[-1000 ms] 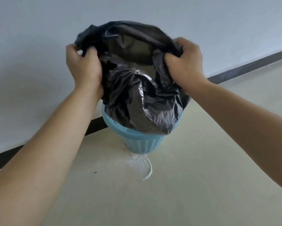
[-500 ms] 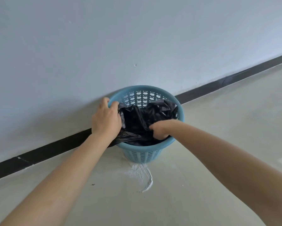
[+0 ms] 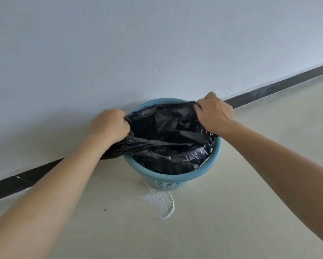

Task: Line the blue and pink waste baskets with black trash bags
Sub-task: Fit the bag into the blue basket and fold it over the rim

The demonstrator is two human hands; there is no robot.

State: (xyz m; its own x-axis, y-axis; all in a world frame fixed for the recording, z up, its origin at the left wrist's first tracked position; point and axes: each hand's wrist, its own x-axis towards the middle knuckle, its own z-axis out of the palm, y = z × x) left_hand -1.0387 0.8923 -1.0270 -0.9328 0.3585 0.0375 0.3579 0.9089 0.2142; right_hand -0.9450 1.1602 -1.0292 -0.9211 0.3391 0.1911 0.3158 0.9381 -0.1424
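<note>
A blue perforated waste basket (image 3: 177, 179) stands on the floor against the wall. A crumpled black trash bag (image 3: 168, 144) sits inside it, its mouth stretched wide. My left hand (image 3: 110, 126) grips the bag's edge at the basket's left rim, where a fold of plastic hangs over the outside. My right hand (image 3: 215, 113) grips the bag's edge at the far right rim. The near rim of the basket is bare blue plastic. No pink basket is in view.
A pale wall (image 3: 157, 43) with a black skirting strip (image 3: 269, 91) runs right behind the basket. The floor (image 3: 231, 212) is light tile, with a white smear (image 3: 160, 202) just in front of the basket.
The bag has gone from held above the basket, to pushed down inside it, to its edges pulled apart. Both hands have moved outward to opposite sides of the rim.
</note>
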